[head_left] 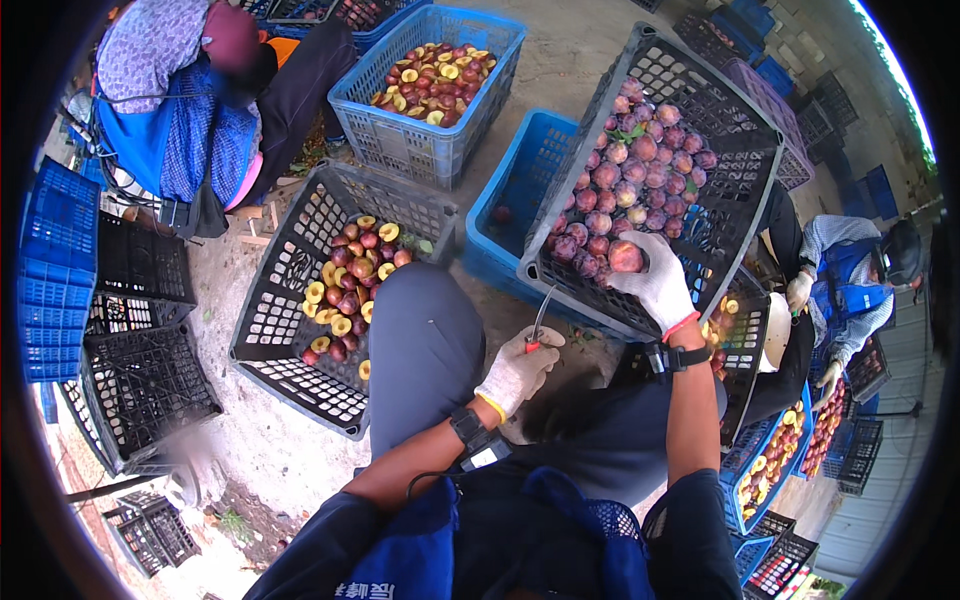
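Observation:
My left hand (517,378), in a white glove with a yellow cuff, is closed around the red handle of a small curved knife (541,314), its blade pointing up. In a white glove with a red cuff, my right hand (660,282) grips a reddish plum (626,257) at the near edge of a tilted black crate (742,130). Whole purple-red plums (640,170) with a few green leaves fill part of that crate. To the left of my knee, another black crate (268,322) holds plum halves (340,315) with yellow flesh, cut sides partly showing.
A blue crate (520,165) stands under the tilted one. Ahead, a blue-grey crate (400,150) holds many plum halves. Co-workers sit at the far left (185,110) and right (850,275). Stacked blue (60,270) and black crates (145,385) line the left side.

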